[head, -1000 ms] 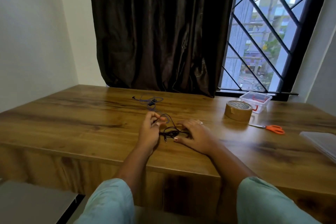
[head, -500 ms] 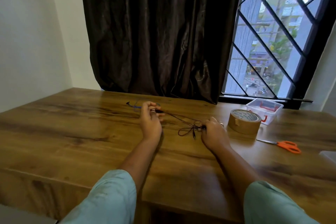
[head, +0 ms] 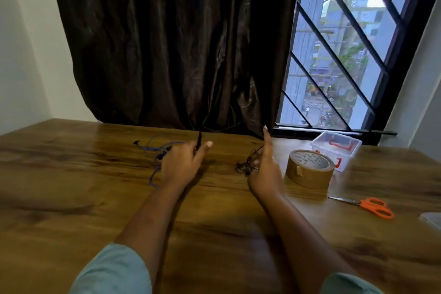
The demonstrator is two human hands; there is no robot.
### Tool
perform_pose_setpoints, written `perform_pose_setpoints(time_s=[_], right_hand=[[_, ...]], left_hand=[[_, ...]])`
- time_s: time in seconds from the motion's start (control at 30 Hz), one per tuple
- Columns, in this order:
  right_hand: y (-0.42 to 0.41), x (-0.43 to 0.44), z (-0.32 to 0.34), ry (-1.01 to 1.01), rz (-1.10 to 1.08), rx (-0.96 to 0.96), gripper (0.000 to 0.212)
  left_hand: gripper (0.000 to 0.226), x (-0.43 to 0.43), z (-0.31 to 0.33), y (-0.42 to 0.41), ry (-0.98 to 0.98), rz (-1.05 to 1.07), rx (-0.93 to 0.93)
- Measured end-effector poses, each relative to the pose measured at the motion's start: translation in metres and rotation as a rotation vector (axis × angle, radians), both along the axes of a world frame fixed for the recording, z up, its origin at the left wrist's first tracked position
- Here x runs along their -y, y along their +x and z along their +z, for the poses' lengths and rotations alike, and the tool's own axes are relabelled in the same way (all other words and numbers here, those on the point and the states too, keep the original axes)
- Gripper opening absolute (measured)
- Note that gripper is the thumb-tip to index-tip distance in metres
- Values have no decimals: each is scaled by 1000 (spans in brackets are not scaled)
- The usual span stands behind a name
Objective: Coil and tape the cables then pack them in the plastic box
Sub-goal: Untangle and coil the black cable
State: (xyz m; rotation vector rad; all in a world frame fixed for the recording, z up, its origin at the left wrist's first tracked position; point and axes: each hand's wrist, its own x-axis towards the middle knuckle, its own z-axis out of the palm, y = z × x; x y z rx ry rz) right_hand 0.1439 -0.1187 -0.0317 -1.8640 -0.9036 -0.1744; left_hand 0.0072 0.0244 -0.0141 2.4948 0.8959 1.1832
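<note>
My left hand [head: 182, 164] is raised over the wooden table and pinches one end of a thin black cable, whose plug sticks up above the fingers. My right hand [head: 263, 169] holds the tangled rest of the black cable [head: 247, 166], with the forefinger pointing up. A blue cable [head: 155, 150] lies loose on the table behind my left hand. To the right stand a roll of brown tape [head: 309, 169] and, behind it, a small clear plastic box [head: 336, 148] with red clips.
Orange-handled scissors [head: 372, 206] lie on the table at the right. A clear lid [head: 433, 219] shows at the right edge. A dark curtain [head: 179, 43] and a barred window stand behind the table's far edge.
Both hands have lifted off the table with the black cable. My right hand moved right toward the tape roll, and the cable was drawn out between the hands.
</note>
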Motion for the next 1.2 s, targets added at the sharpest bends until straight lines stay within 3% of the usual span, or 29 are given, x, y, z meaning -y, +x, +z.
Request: perform_pose_setpoints(time_s=[0.1, 0.23, 0.33, 0.5, 0.63, 0.77, 0.87, 1.03, 1.13, 1.2], right_hand=[[0, -1, 3, 157, 137, -123, 116], [-1, -2, 6, 319, 247, -161, 113], [-1, -4, 8, 446, 182, -171, 105], [-1, -5, 3, 361, 163, -141, 100], [-1, -6, 2, 232, -48, -56, 73], [2, -9, 0, 14, -78, -73, 21], [0, -10, -1, -52, -97, -13, 35], [2, -6, 4, -93, -165, -27, 47], [0, -5, 3, -152, -186, 48, 31], [-2, -2, 4, -215, -244, 232, 15]], left_hand=[[44, -1, 5, -6, 193, 83, -144], [26, -6, 4, -20, 183, 190, -175], [23, -7, 7, -27, 186, 338, -135], [17, -8, 2, -25, 154, 323, -52], [13, -9, 0, -13, -178, 95, 336], [27, 13, 9, 6, -918, -340, 584], [49, 24, 9, 9, -1276, -578, 537], [98, 18, 8, 4, -1535, -894, 574], [101, 20, 12, 1, -1522, -1059, 635], [93, 17, 15, -1, -1444, -1100, 678]])
